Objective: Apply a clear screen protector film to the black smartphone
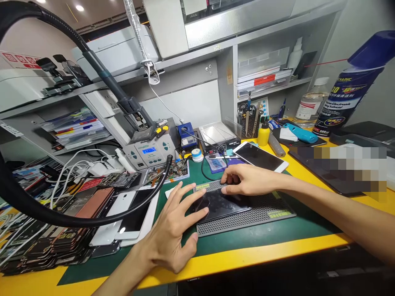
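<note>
A black smartphone (230,204) with a smudged, glossy screen lies flat on a grey honeycomb-patterned pad (240,224). My left hand (177,224) is open, its spread fingers reaching over the phone's left end, with some fingertips at the screen. At the far edge of the phone, my right hand (243,179) has its fingers curled in and its thumb low over the screen. Whatever those fingers pinch, if anything, is hidden. A white-framed phone (261,157) lies just beyond my right hand.
Stacked phone parts (66,244) and white phones (111,220) crowd the left. A hot-air station (149,150) stands behind, and its black hose (101,222) loops across the left. A spray can (348,90), a yellow bottle (263,135) and a dark tablet-like slab (321,170) are right.
</note>
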Available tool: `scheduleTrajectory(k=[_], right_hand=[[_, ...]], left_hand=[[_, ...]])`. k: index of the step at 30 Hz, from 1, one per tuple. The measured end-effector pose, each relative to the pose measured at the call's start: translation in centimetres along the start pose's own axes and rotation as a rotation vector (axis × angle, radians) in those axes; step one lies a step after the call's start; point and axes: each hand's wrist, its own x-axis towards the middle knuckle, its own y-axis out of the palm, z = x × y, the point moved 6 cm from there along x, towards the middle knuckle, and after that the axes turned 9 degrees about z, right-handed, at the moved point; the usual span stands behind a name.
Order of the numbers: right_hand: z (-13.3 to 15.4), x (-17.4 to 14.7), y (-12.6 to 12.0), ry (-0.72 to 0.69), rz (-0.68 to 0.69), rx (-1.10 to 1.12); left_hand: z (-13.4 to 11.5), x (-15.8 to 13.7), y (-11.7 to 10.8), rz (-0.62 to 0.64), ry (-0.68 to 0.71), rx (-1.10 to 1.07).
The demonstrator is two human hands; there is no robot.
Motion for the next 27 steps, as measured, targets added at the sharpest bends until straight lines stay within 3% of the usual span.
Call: scheduleTrajectory(k=[8, 11, 16, 27], right_hand=[[-0.1, 0.0, 0.0, -0.013, 0.019, 0.024], [-0.1, -0.1, 0.0, -0.015, 0.024, 0.030], [-0.1, 0.0, 0.0, -0.026, 0.010, 0.005], [-0.1, 0.2, 0.1, -0.060, -0.001, -0.021]], left_hand=[[1.1, -1.7, -0.7, -0.110, 0.032, -0.065], [1.1, -1.4, -0.2, -0.051, -0.022, -0.026], [0.1, -1.1, 0.0, -0.016, 0.027, -0.012], [-1.2, 1.0, 1.3, 0.097, -0.008, -0.002]])
